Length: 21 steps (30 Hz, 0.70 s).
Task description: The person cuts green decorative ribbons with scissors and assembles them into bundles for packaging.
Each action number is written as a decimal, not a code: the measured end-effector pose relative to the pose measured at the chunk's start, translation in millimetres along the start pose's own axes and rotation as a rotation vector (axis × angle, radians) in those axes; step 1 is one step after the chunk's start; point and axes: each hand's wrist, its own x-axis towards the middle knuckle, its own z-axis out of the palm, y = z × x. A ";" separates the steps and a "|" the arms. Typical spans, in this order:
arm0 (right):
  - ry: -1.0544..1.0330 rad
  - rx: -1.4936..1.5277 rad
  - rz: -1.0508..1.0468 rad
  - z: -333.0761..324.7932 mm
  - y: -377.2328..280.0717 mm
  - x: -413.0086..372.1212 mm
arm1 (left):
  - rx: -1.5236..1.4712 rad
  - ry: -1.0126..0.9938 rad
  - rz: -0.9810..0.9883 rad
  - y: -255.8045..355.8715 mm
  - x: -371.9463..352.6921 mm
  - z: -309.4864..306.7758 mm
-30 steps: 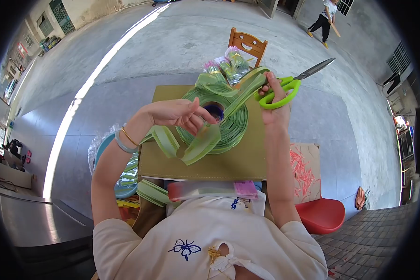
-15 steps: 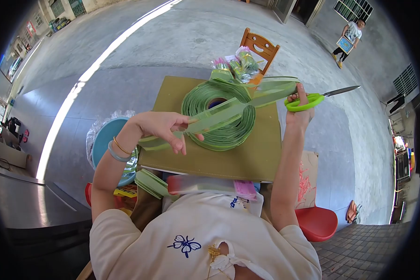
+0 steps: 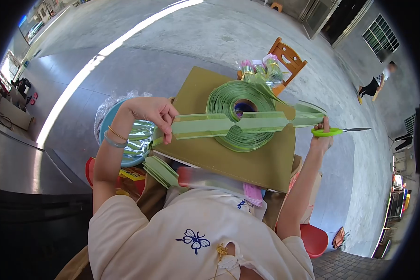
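Note:
A translucent green ribbon strip (image 3: 256, 122) with shaped cut-outs along its edges is stretched between my two hands. My left hand (image 3: 155, 115) is closed, pinching the strip's left part between thumb and fingers. At the right, my right hand (image 3: 323, 135) grips the strip's other stretch and also holds scissors (image 3: 329, 132) with lime-green handles, their blades pointing right, away from the strip. Beneath the taut strip lies a big coiled roll of the same ribbon (image 3: 223, 97), flat on an olive-coloured table (image 3: 252, 172). The strip hides part of the roll.
Left of the table stands a blue basin (image 3: 108, 123) lined with plastic, with green pieces inside. Stacked green strips (image 3: 161, 171) rest near my lap. Behind the table, a wooden chair (image 3: 289, 58) carries wrapped bundles (image 3: 261, 70). A red stool (image 3: 313, 240) is at right; a person (image 3: 377, 85) walks farther off.
Both hands have drawn the ribbon strip out straight and nearly level. My left hand has closed from a looser, spread pose. The view has turned, and the distant person has moved.

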 end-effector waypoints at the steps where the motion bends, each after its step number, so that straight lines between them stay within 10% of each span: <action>1: -0.037 -0.007 0.044 -2.5 -3.3 -4.0 | -0.053 0.066 0.052 -1.0 -1.7 0.8; 6: -0.244 -0.336 0.192 -9.3 -12.3 -44.6 | -0.223 0.438 0.215 32.1 8.6 8.8; 21: -0.719 -0.384 -0.039 59.8 -21.4 -165.2 | -0.048 0.379 0.313 147.8 129.0 20.3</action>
